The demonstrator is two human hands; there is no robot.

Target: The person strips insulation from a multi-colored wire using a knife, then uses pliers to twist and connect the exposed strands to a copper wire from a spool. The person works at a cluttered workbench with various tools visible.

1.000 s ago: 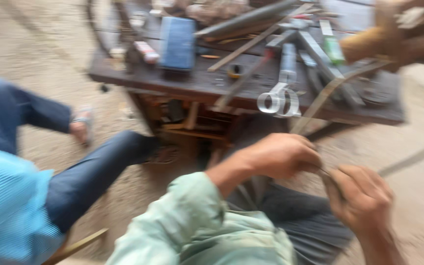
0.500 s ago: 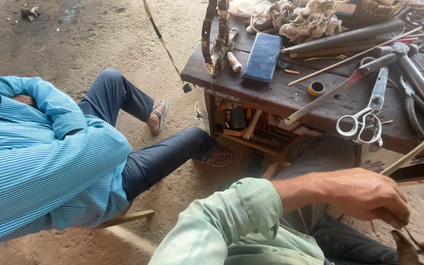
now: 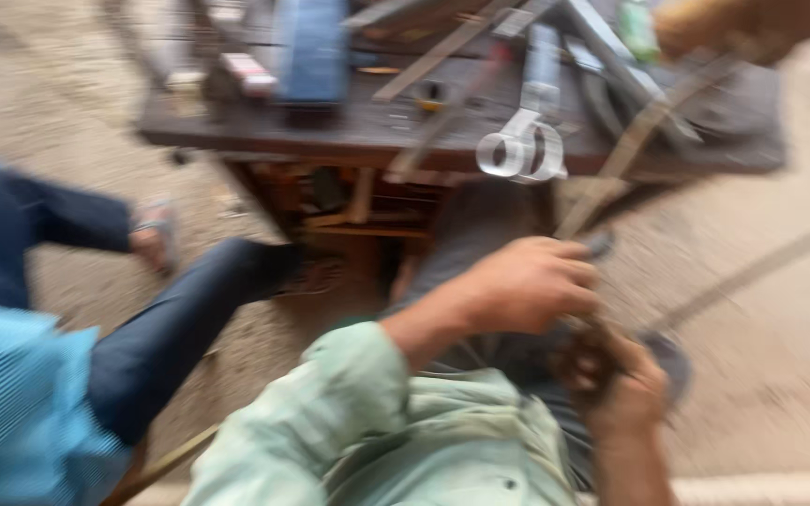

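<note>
The left hand (image 3: 529, 284) is closing its grip around a thin cane strip (image 3: 625, 155) that is slanting up to the far right, over the low desk (image 3: 349, 131). The right hand (image 3: 616, 379), just nearer, is curling shut, though blur is hiding what it holds. Scissors (image 3: 522, 145) are lying on the desk.

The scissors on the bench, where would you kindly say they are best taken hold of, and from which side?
Probably by the handle loops of the scissors. They lie flat on the bench with the loops at its near edge and the blades running away among other tools, so a hand coming from the near side, from above, would meet the loops first. The picture is blurred, so finer detail cannot be told.
</note>
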